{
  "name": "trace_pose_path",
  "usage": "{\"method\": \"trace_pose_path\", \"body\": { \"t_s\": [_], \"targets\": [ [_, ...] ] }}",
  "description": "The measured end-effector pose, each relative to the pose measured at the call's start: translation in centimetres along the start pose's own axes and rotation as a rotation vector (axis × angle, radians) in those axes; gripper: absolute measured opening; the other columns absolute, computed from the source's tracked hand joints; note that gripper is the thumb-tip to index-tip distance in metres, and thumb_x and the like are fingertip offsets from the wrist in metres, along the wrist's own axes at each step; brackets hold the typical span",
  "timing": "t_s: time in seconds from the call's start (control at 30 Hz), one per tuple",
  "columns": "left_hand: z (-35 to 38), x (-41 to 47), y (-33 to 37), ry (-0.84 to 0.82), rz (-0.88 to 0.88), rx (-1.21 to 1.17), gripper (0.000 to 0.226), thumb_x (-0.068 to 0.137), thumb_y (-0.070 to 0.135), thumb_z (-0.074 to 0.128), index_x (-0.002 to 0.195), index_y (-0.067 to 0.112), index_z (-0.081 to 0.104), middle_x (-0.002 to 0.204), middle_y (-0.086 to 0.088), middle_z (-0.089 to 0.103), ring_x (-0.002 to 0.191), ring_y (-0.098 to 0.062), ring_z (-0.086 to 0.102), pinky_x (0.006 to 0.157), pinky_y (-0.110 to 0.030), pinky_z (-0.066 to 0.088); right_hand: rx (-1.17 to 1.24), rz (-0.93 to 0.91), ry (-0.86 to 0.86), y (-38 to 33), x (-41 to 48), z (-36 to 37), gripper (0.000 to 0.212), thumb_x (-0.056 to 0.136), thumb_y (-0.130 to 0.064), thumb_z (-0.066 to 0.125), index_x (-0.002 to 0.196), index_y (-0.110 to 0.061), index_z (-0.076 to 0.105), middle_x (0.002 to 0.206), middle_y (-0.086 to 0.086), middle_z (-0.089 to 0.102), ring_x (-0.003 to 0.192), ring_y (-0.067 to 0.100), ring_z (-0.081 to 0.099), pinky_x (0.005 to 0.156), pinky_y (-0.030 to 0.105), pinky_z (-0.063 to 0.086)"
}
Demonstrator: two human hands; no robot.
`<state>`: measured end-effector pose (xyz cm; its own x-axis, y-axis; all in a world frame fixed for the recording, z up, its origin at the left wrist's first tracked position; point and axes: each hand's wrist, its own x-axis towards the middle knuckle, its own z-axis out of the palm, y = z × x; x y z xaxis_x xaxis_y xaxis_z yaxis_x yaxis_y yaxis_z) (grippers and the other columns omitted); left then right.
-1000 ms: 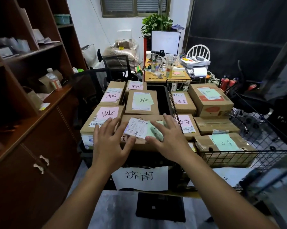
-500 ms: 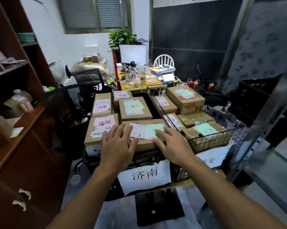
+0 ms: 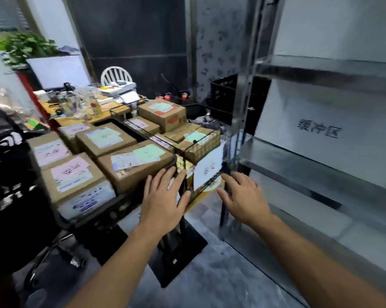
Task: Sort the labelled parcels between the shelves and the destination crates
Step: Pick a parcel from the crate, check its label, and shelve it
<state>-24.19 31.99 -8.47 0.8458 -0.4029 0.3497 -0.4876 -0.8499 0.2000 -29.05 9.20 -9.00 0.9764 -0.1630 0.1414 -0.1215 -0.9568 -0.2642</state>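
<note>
Left hand [image 3: 163, 202] empty, fingers spread, at near-right corner of green-labelled parcel [image 3: 136, 165]; contact unclear. Right hand [image 3: 245, 197] likewise, just below wire crate [image 3: 206, 144] corner. Steel shelf [image 3: 287, 157] right of it, sign [image 3: 318, 131] reads 缓冲区. Crate tag [image 3: 207, 170] blurred.

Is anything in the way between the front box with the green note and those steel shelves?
Yes. The wire crate, holding other parcels, stands between the box and the steel shelves. Nothing visible lies between the left hand and the box; the right hand is open near the crate's paper sign.
</note>
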Motion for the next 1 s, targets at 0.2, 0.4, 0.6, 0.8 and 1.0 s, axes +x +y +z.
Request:
{"method": "trace_pose_path", "body": {
  "t_s": [0.2,0.4,0.6,0.8,1.0],
  "targets": [
    [3.9,0.3,6.9,-0.206,0.189,-0.04,0.056,0.101,0.051,0.035,0.153,0.032,0.026,0.158,0.003,0.029,0.145,-0.022,0.02,0.121,-0.044,0.012,-0.112,0.278,0.019,7.3,-7.0,-2.6,0.051,0.104,-0.056,0.036,0.148,-0.031,0.041,0.152,0.0,0.044,0.139,0.027,0.041,0.11,0.044,0.034],
    [5.8,-0.2,17.1,-0.289,0.381,-0.109,0.058,0.101,0.053,0.034,0.154,0.032,0.025,0.159,0.003,0.028,0.146,-0.023,0.018,0.121,-0.042,0.014,-0.172,0.459,0.016,14.5,-15.4,-5.8,0.055,0.103,-0.058,0.033,0.15,-0.03,0.036,0.158,0.002,0.039,0.144,0.027,0.035,0.115,0.048,0.032],
    [5.9,-3.2,29.5,-0.272,0.589,-0.177,0.056,0.101,0.049,0.036,0.153,0.029,0.027,0.156,0.003,0.033,0.14,-0.022,0.027,0.116,-0.037,0.019,-0.247,0.64,0.056,20.4,-26.2,-9.5,0.056,0.103,-0.059,0.033,0.15,-0.03,0.036,0.155,0.002,0.042,0.14,0.028,0.04,0.113,0.047,0.034],
    [6.1,-9.4,42.2,-0.326,0.748,-0.24,0.057,0.1,0.049,0.036,0.153,0.031,0.027,0.157,0.004,0.031,0.141,-0.02,0.025,0.118,-0.039,0.019,-0.301,0.79,0.087,25.7,-37.9,-13.8,0.053,0.102,-0.06,0.034,0.145,-0.029,0.04,0.149,0.001,0.047,0.135,0.027,0.046,0.108,0.045,0.038],
    [5.4,-15.5,54.3,-0.339,0.898,-0.302,0.057,0.101,0.049,0.036,0.154,0.03,0.025,0.158,0.004,0.029,0.145,-0.019,0.021,0.121,-0.038,0.011,-0.328,0.928,0.115,30.9,-48.7,-18.1,0.053,0.102,-0.061,0.034,0.145,-0.03,0.038,0.149,0.002,0.046,0.136,0.027,0.045,0.109,0.047,0.038]
  ]
}}
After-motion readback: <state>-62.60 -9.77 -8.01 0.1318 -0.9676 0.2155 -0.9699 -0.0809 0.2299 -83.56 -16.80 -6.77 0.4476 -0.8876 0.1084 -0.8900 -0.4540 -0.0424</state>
